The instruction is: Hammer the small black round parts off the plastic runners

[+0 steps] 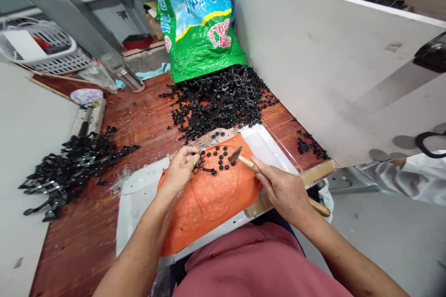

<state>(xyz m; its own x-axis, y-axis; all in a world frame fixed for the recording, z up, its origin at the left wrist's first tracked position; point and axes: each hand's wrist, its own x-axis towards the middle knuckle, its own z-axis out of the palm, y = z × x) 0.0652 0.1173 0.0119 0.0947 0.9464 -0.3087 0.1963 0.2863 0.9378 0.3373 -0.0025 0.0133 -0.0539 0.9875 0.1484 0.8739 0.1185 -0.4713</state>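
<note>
Gripping a hammer [245,162] in our right hand [283,190], a black part [208,170] in our left hand [180,168], we risk bruised knuckles if aim strays.

On my head feed I see the left fingers [191,162] pinching a small black part [208,170] over an orange cover [205,209], while the right fingers [265,170] grip a hammer [245,162], its head close to round black pieces [220,162] lying between them. Beyond both sets of fingers, I see a heap of black parts [219,102] at the mouth of a green-and-blue bag [209,55]; well left of the left fingers, another pile [73,171] sits on the bench [87,222].
</note>
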